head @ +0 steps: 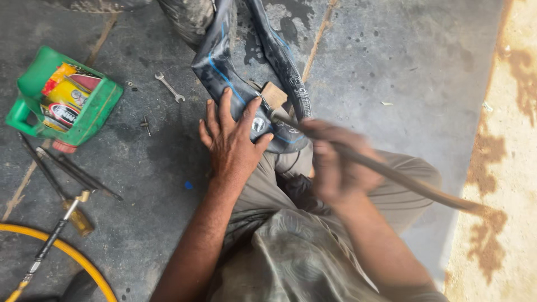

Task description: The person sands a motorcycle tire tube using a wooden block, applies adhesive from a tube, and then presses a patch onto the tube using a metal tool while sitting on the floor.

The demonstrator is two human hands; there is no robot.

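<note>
A black rubber inner tube (224, 61) with a thin blue line is draped over my knee. My left hand (232, 140) lies flat on it, fingers spread, pressing it down beside a round patch (258, 124). A small wooden block (274, 95) sits under the tube at that spot. My right hand (335, 165) is blurred and grips a long dark rod (414, 182), whose tip rests on the tube near the patch.
A green plastic jug (64, 100) lies on the concrete floor at left. A small spanner (169, 86) and a valve piece (146, 125) lie near it. Dark tyre levers (67, 170) and a yellow hose (72, 254) with a brass fitting are at lower left. A rust-stained strip (503, 168) borders the right.
</note>
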